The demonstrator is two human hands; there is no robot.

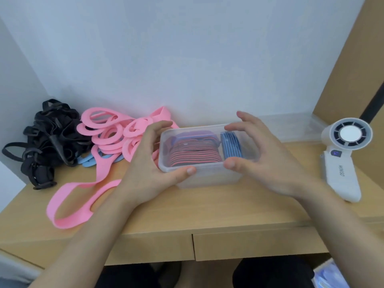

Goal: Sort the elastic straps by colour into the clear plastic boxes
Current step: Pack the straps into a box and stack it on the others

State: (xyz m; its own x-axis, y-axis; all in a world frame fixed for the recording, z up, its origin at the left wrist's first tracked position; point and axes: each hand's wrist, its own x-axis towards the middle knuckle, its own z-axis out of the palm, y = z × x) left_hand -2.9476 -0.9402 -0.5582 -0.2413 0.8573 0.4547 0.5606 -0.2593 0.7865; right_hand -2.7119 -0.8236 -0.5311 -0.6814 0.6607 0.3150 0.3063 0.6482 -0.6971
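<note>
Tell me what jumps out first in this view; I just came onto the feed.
The clear plastic box at the centre of the desk, gripped by the left hand and right hand, holds striped straps, pink-and-black beside blue. Left of it sprawls a bright heap of pink straps, with a dark tangle of black straps further left. A white handheld fan lies at the far right.

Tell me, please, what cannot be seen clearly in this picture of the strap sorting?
Head view:
- Light blue straps: mostly buried under the pink straps; number unclear.
- Clear plastic box: its left end is covered by the left hand.
- Right hand: blurred; whether it grips the box is unclear.
- Handheld fan: display too small to read.
- Bluish object: cut off by the bottom right corner.
</note>
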